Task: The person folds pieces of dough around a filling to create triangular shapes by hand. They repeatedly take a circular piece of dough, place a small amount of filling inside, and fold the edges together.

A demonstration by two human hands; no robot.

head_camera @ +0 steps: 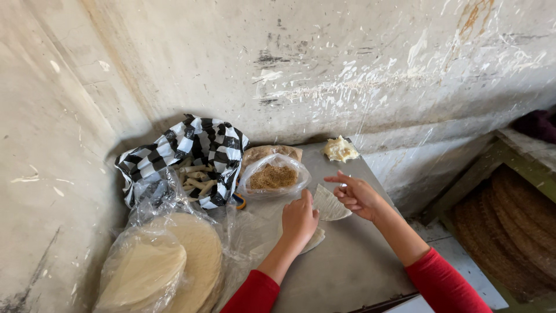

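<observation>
Head view: a thin white dough wedge [329,204] lies on the grey table [347,266], folded to a point. The left hand [299,220] presses flat on its near edge, fingers together. The right hand [356,194] pinches its far edge, fingers loosely curled. Just behind the wedge sits a clear bag of brown filling [273,175]; farther back, a dough lump [340,149]. Left of the wedge lie a checkered bag [197,148] and stacked round wrappers [174,266].
</observation>
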